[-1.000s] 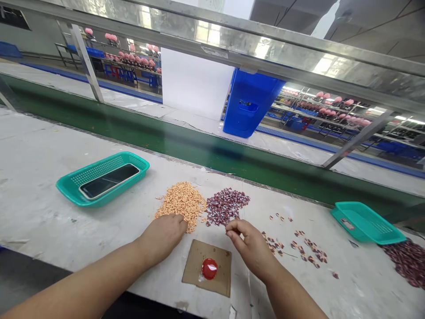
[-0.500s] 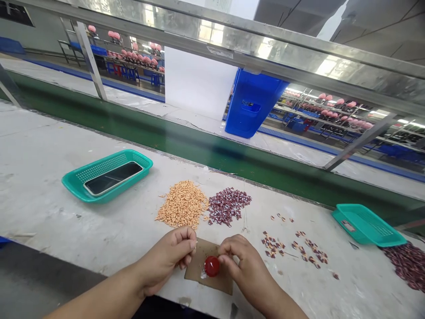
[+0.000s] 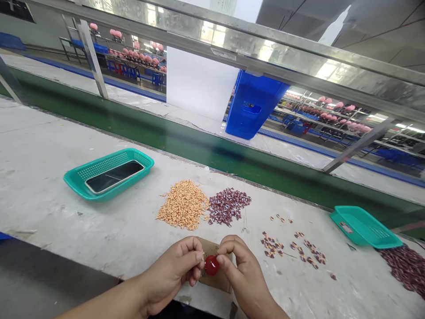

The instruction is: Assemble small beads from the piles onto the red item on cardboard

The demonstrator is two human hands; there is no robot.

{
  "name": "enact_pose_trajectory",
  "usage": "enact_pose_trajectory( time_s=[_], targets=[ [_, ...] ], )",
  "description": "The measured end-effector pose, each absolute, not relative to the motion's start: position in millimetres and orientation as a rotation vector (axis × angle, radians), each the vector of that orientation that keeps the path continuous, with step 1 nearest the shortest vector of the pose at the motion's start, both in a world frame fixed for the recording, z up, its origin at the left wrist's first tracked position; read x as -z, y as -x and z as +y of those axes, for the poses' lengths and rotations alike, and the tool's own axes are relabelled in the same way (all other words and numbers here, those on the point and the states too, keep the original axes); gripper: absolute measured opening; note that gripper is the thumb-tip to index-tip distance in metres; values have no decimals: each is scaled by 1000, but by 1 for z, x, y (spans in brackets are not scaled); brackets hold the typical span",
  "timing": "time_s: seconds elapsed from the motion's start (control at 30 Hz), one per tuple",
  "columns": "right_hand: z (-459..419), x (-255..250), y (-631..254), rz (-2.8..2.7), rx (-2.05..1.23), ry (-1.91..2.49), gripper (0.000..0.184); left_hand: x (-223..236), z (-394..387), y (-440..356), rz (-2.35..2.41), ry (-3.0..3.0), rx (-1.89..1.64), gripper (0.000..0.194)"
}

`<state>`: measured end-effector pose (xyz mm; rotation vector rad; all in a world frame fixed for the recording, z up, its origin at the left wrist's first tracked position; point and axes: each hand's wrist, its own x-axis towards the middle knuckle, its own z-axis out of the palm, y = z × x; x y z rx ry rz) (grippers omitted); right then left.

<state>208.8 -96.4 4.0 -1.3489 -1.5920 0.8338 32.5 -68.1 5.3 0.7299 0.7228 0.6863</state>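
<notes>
My left hand (image 3: 182,263) is closed in a pinch, thumb against forefinger, at the left side of a glossy red round object (image 3: 211,266). A tiny pale tip shows at those fingers, too small to name. My right hand (image 3: 239,268) is also pinched, its fingertips by the upper right rim of the red object; whatever they hold is hidden. Under both hands lies a piece of brown cardboard (image 3: 217,283), with the red object on it. Beyond are a heap of small orange-tan curved pieces (image 3: 183,204) and a heap of small dark purple pieces (image 3: 229,206).
To the right lie several two-coloured small pieces (image 3: 272,244). A green basket (image 3: 75,181) at left holds a phone (image 3: 114,176). Another green basket (image 3: 365,226) stands far right beside dark red pieces (image 3: 403,268). A blue bin (image 3: 254,106) and metal frame (image 3: 94,62) stand behind.
My left hand has moved right and slightly down, closer to the red object. My right hand has shifted slightly left, still pinched. The heaps have not visibly changed.
</notes>
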Motion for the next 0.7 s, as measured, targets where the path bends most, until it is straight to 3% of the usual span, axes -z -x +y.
enact_pose_trajectory(
  time_s=[0.7],
  targets=[
    [-98, 12, -186, -1293, -968, 1214, 12, -2, -71, -36, 663, -742, -740, 25]
  ],
)
